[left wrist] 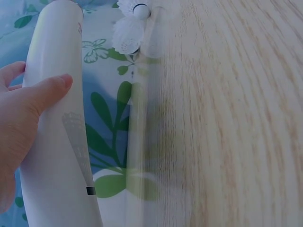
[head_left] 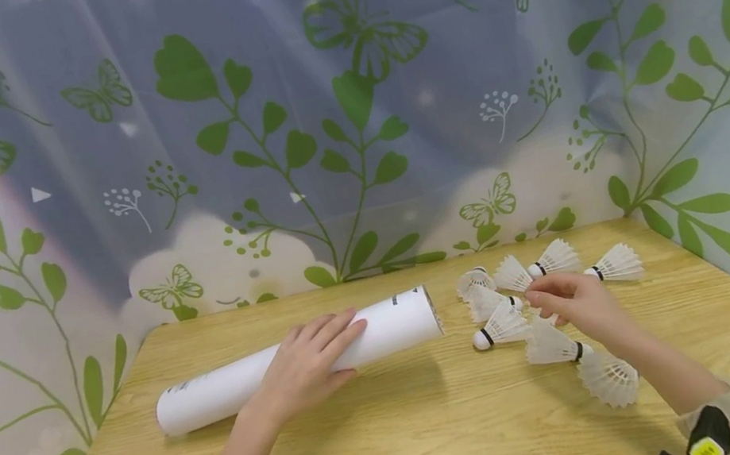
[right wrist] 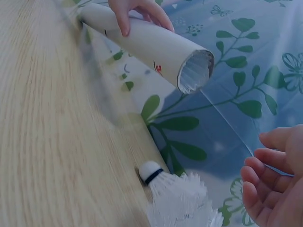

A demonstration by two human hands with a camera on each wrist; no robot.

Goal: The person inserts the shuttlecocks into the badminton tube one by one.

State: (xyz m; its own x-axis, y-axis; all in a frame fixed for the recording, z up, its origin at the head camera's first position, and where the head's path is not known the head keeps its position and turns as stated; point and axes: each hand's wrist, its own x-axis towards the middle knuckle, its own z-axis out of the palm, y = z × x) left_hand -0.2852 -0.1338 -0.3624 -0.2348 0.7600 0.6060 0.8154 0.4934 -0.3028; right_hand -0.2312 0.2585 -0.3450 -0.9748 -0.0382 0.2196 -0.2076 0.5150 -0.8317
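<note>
My left hand point(head_left: 312, 365) grips a white shuttlecock tube point(head_left: 239, 381), fingers over its top and thumb on the near side. The tube's right end is raised off the table. In the right wrist view, its open mouth point(right wrist: 196, 71) shows white feather skirts inside. To the right, my right hand point(head_left: 585, 307) hovers over a loose group of white shuttlecocks, its fingers loosely bent and nothing visible between them. Nearest to it are a shuttlecock point(head_left: 551, 344) with a black band and another shuttlecock point(head_left: 501, 325) lying cork to the left.
Several more shuttlecocks lie around, one shuttlecock point(head_left: 617, 263) at the far right and another shuttlecock point(head_left: 609, 378) toward the front. A wooden table point(head_left: 402, 447) bears everything. Behind it hangs a curtain point(head_left: 288, 111) printed with green leaves and butterflies.
</note>
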